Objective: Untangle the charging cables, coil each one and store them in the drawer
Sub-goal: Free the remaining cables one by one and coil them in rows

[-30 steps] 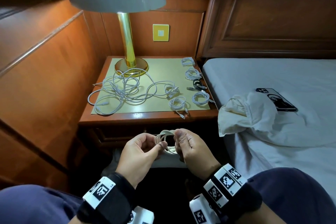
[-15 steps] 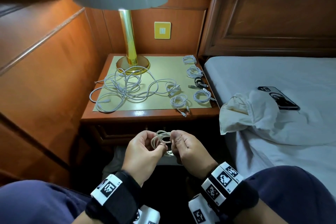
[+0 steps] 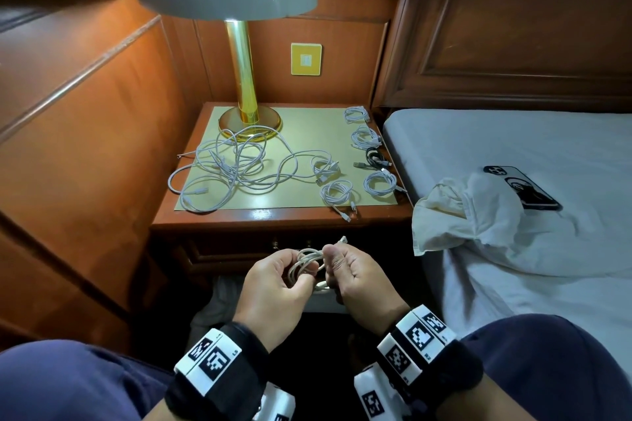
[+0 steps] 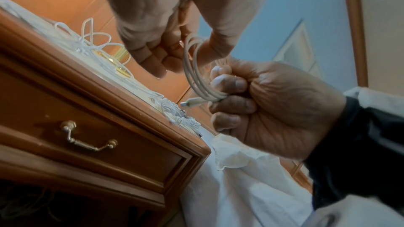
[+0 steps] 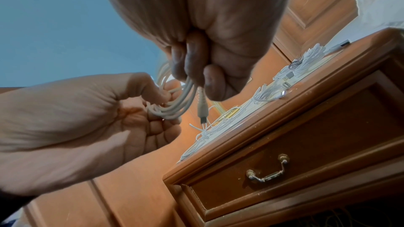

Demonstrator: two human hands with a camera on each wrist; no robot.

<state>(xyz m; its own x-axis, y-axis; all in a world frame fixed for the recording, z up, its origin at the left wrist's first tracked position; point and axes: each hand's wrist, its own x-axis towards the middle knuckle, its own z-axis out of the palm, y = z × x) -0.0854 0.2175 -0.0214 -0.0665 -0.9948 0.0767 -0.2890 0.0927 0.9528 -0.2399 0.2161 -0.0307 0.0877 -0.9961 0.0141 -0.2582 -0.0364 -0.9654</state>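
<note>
A small white cable coil [image 3: 303, 266] hangs between both hands in front of the shut drawer [image 3: 239, 249]. My left hand [image 3: 305, 279] pinches its left side [image 5: 168, 108]. My right hand [image 3: 329, 271] grips the right side with curled fingers [image 4: 231, 85]. One plug [image 5: 202, 111] juts out below the right fingers. A tangle of white cables [image 3: 239, 167] lies on the nightstand [image 3: 273, 215] near the lamp base. Several coiled cables [image 3: 379, 183], one of them black [image 3: 374, 157], sit along the right edge.
A gold lamp [image 3: 246, 79] stands at the back of the nightstand. The drawer has a brass handle [image 4: 89, 142]. To the right is a bed [image 3: 513, 140] with a crumpled cloth [image 3: 478, 215] and a phone [image 3: 523, 188]. A wood panel wall closes in the left side.
Both hands have kept hold of the coil and risen slightly toward the drawer front. A cable end now sticks up above the right thumb.
</note>
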